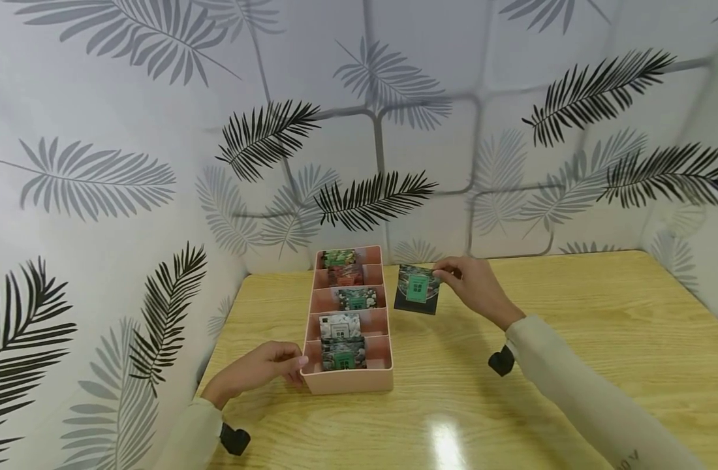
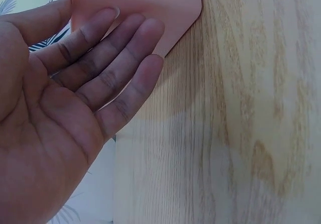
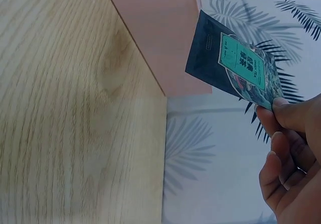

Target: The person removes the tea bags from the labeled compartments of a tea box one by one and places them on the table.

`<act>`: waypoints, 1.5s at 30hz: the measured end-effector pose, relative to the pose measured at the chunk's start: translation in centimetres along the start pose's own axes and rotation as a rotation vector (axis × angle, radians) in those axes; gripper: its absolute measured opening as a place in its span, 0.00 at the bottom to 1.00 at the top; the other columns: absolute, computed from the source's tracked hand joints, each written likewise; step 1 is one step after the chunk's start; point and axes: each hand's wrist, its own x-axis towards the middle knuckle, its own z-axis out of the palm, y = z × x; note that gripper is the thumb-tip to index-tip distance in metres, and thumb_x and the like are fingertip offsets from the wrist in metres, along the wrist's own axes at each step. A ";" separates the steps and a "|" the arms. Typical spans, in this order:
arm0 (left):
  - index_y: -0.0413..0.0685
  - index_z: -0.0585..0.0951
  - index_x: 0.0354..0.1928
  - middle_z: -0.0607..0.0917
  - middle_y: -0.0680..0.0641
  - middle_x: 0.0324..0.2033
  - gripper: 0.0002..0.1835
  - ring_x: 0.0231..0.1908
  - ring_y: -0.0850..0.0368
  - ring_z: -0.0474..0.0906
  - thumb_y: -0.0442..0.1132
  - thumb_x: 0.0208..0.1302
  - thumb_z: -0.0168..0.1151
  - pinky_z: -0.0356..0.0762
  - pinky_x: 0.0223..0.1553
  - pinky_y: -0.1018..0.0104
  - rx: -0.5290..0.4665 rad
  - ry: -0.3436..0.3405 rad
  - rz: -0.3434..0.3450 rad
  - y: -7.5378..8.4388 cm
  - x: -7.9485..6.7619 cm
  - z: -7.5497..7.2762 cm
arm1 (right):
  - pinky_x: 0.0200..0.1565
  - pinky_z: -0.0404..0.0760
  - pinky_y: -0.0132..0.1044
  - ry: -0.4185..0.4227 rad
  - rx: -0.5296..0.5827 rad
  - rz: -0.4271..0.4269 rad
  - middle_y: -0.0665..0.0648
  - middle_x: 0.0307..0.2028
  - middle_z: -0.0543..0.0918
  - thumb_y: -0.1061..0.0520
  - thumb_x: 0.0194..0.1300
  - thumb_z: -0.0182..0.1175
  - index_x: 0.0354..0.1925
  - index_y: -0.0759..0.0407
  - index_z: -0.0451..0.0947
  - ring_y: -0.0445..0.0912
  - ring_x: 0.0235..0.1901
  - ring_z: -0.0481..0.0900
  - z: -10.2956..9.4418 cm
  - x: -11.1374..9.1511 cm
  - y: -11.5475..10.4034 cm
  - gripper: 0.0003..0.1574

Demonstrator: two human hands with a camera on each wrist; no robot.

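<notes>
A dark green tea sachet [image 1: 418,289] with a bright green label hangs from my right hand [image 1: 473,287], pinched at one edge between thumb and fingers. In the right wrist view the sachet [image 3: 235,61] shows "GREEN TEA" on its label, and the right hand [image 3: 296,148] has its other fingers loosely bent. Just left of it, a long pink divided box [image 1: 352,382] stands on the table, tea sachets in its compartments. My left hand [image 1: 265,369] rests at the box's front left corner, thumb by the rim. Its fingers [image 2: 138,81] lie relaxed along the outer wall.
The wood-grain table [image 1: 570,339] reaches back to a wall [image 1: 429,215] with a leaf pattern. Inside the box, a green-labelled sachet [image 1: 343,356] fills the front compartment, a white one [image 1: 339,326] behind it, a red one [image 1: 345,275] farther back.
</notes>
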 end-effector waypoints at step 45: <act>0.40 0.83 0.43 0.87 0.45 0.39 0.18 0.42 0.35 0.83 0.49 0.78 0.59 0.83 0.47 0.43 0.055 0.061 0.015 -0.6 0.0 -0.2 | 0.43 0.84 0.53 -0.161 -0.069 0.114 0.62 0.41 0.88 0.61 0.74 0.62 0.48 0.66 0.85 0.55 0.40 0.85 4.5 3.9 7.8 0.10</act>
